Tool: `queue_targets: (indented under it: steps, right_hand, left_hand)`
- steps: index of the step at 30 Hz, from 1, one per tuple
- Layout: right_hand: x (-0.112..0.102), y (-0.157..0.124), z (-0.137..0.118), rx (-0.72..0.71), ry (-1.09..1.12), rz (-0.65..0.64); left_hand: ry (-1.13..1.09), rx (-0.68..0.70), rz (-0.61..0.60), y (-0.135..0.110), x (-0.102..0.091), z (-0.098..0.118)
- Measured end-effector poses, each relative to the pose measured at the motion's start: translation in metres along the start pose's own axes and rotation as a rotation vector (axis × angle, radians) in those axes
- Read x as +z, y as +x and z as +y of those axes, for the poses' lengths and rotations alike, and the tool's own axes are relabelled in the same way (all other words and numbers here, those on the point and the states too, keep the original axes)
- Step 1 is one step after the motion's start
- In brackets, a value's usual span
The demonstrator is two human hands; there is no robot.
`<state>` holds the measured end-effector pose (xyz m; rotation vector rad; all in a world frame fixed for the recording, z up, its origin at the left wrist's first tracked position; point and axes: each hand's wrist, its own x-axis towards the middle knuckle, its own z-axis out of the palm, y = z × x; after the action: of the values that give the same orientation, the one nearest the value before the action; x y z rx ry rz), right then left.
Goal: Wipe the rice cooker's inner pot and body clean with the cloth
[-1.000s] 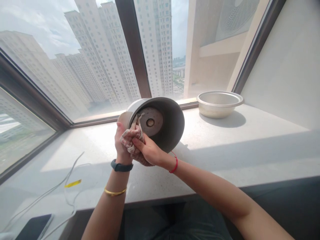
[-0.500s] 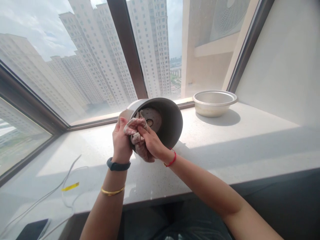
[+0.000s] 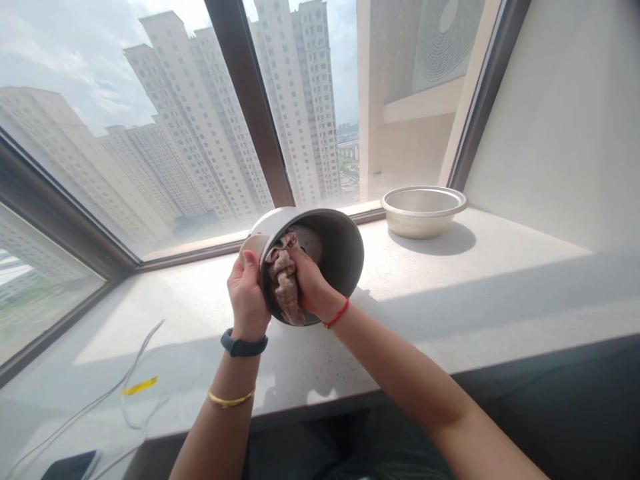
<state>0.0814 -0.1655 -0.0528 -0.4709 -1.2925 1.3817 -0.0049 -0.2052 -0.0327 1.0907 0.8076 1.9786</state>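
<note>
A rice cooker body (image 3: 345, 267), white outside and dark grey inside, is tilted on its side with its mouth facing me. My left hand (image 3: 249, 293) is closed around the pale handle (image 3: 257, 244) at its left edge, thumb up. Inside the mouth, my right hand (image 3: 313, 283) is closed on a crumpled pink-and-white cloth (image 3: 286, 280), which lies against the left inner wall. The cloth and hand cover part of the round plate (image 3: 309, 241) at the bottom of the cooker.
A pale metal inner pot (image 3: 425, 223) with a wide rim stands to the right on the white sill (image 3: 500, 280), near the window. At left lie a white cable (image 3: 125, 377) with a yellow tag (image 3: 140, 386) and a phone (image 3: 70, 465). The window frame (image 3: 255, 100) rises behind.
My right hand has pushed the cloth deeper into the cooker, along the left inner wall. The left hand keeps its hold on the handle. The view has shifted slightly.
</note>
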Motion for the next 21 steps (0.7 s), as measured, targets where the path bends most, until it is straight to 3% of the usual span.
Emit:
queue_targets:
  steps: [2, 6, 9, 11, 16, 18, 21]
  right_hand:
    - [0.000, -0.020, 0.004, -0.032, -0.147, -0.056]
    - [-0.024, -0.049, -0.012, -0.037, -0.922, -0.375]
    - [-0.049, -0.055, -0.027, -0.069, -1.456, -0.436]
    - [-0.061, -0.051, -0.031, -0.096, -1.679, -0.454]
    - [-0.086, -0.022, -0.033, -0.187, -2.033, -0.387]
    - [-0.094, -0.010, -0.036, -0.333, -2.071, -0.313]
    - [-0.095, -0.001, -0.039, -0.666, -2.035, -0.205]
  left_hand:
    - [-0.012, 0.006, 0.057, 0.004, -0.001, 0.000]
    - [-0.057, 0.008, 0.113, 0.019, -0.010, 0.002]
    - [-0.064, 0.004, 0.092, 0.027, -0.014, 0.004]
    - [-0.050, -0.019, 0.082, 0.028, -0.014, 0.006]
    - [-0.042, -0.120, 0.100, 0.026, -0.008, 0.013]
    - [-0.041, -0.158, 0.118, 0.026, -0.007, 0.016]
    - [-0.072, -0.168, 0.132, 0.028, -0.007, 0.017]
